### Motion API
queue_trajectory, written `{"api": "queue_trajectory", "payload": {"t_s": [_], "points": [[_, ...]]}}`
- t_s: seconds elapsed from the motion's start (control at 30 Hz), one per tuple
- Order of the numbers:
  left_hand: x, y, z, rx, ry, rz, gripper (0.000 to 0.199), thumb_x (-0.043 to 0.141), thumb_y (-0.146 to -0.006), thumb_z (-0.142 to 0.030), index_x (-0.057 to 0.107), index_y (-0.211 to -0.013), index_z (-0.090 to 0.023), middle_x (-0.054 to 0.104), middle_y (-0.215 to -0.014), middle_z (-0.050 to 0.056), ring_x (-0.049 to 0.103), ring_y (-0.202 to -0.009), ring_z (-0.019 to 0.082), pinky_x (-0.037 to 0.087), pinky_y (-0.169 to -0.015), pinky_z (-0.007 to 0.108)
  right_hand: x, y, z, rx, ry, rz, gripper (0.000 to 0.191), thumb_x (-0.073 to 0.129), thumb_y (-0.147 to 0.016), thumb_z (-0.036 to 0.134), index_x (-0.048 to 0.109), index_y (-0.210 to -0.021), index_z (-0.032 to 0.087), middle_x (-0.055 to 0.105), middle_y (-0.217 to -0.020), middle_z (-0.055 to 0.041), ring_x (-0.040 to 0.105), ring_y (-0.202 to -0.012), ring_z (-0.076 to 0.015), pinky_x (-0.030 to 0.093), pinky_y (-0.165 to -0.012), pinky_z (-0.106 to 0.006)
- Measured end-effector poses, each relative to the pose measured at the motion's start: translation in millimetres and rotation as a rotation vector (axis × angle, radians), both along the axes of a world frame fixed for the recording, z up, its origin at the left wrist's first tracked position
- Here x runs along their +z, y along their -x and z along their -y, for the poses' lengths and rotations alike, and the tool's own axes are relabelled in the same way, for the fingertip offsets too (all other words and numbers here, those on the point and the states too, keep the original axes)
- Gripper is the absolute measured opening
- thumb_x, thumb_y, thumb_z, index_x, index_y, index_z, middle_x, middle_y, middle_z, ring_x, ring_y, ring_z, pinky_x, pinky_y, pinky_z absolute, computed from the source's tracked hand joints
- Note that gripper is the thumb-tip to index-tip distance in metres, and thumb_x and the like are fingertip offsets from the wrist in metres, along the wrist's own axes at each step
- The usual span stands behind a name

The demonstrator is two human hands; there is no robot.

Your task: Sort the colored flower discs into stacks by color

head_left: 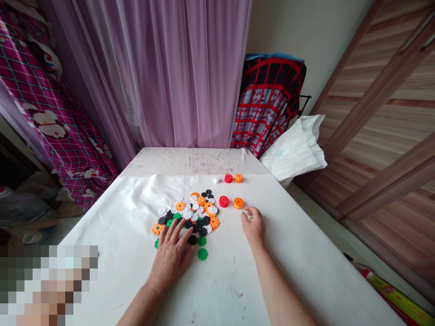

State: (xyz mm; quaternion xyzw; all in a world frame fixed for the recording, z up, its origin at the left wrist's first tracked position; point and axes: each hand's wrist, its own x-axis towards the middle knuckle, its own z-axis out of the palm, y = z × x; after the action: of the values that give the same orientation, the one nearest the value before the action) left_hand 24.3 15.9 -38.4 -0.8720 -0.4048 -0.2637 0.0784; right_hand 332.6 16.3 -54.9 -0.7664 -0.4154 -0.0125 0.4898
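Observation:
Notched plastic snowflake discs in white, black, orange and green lie in a loose pile (195,210) on the white-covered table. My left hand (171,256) rests on the near side of this pile with its fingers spread, hiding some discs. Beside its thumb lie a black disc (192,240) and a green disc (203,254). To the right, my right hand (254,226) is just by an orange stack of discs (238,203). Its fingers are loosely curved and apart, with nothing visible between them. A red stack (223,201) stands left of that orange one.
Farther back are another red stack (228,178), another orange stack (238,178) and a small white stack (216,179). A white plastic bag (295,147) hangs at the table's right edge. Purple curtains (170,72) border the far end; a wooden wardrobe (384,117) stands right.

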Motion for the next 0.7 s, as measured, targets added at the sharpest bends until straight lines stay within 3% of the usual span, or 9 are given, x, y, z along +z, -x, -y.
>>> {"api": "queue_trajectory", "payload": {"t_s": [0.07, 0.2, 0.4, 0.7], "points": [[-1.7, 3.4, -1.4, 0.004, -0.006, 0.022, 0.041, 0.053, -0.091, -0.029, 0.061, -0.131, -0.027, 0.053, -0.147, 0.01, 0.04, -0.142, 0.031, 0.033, -0.115, 0.056, 0.6, -14.6, -8.3, -0.056, 0.067, 0.007, 0.033, 0.057, -0.072, 0.035, 0.06, -0.102, 0.02, 0.071, -0.102, -0.011, 0.065, -0.095, -0.0264, 0.05, -0.084, -0.038], [-5.4, 8.7, -1.9, 0.026, -0.016, 0.061, 0.04, 0.052, -0.091, -0.026, 0.061, -0.13, -0.027, 0.054, -0.147, 0.009, 0.041, -0.142, 0.03, 0.035, -0.114, 0.054, 5.8, -25.4, -24.8, 0.034, 0.192, 0.097, 0.055, 0.064, -0.07, 0.038, 0.052, -0.121, 0.021, 0.066, -0.124, -0.0117, 0.061, -0.112, -0.0276, 0.045, -0.095, -0.04], [-6.8, 11.0, -3.0, 0.037, -0.016, 0.075, 0.041, 0.052, -0.09, -0.026, 0.06, -0.13, -0.027, 0.054, -0.147, 0.009, 0.041, -0.142, 0.03, 0.038, -0.112, 0.054, 10.5, -27.1, -33.2, 0.141, 0.287, 0.226, 0.063, 0.068, -0.07, 0.034, 0.05, -0.128, 0.022, 0.069, -0.117, -0.0084, 0.059, -0.113, -0.0281, 0.041, -0.098, -0.041], [-6.7, 13.7, -6.0, 0.036, 0.039, 0.092, 0.041, 0.052, -0.09, -0.029, 0.06, -0.131, -0.03, 0.054, -0.147, 0.008, 0.042, -0.141, 0.031, 0.04, -0.111, 0.055, 5.9, -37.8, -44.4, 0.125, 0.272, 0.274, 0.056, 0.066, -0.074, 0.031, 0.052, -0.127, 0.02, 0.071, -0.106, -0.0075, 0.061, -0.103, -0.0255, 0.041, -0.093, -0.039]]}}
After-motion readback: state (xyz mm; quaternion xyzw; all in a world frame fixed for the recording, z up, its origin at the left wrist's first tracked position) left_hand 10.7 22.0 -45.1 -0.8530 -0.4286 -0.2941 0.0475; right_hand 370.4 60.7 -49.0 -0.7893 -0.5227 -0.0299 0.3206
